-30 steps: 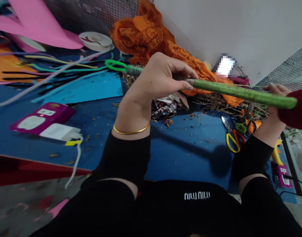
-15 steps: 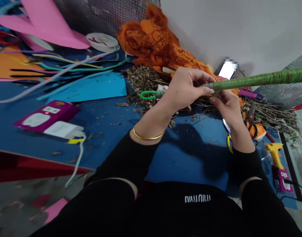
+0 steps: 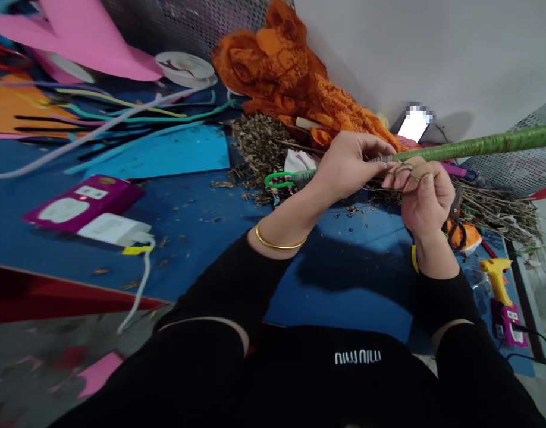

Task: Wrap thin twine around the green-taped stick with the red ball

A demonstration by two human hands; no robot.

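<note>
A long green-wrapped stick [image 3: 491,144] runs from the right edge to the middle, its left part grey and ending in a bright green loop [image 3: 279,179]. My left hand [image 3: 351,163] is closed around the grey part. Just right of it, beneath the stick, my right hand [image 3: 427,190] has its fingers curled in a pinch against a small brownish thing, too small to make out. Dry plant bits [image 3: 259,142] lie behind my left hand, beside a white crumpled piece [image 3: 300,161].
An orange cloth [image 3: 282,65] is heaped against the wall. On the blue table [image 3: 188,238] are a purple power strip [image 3: 68,208], blue paper [image 3: 179,151], pipe cleaners, a ribbon spool [image 3: 186,68], scissors [image 3: 457,223], a yellow glue gun [image 3: 499,279] and a lit phone [image 3: 414,125].
My right hand has turned palm up with its fingers curled under the stick. My left hand, the stick and its green loop have shifted slightly right.
</note>
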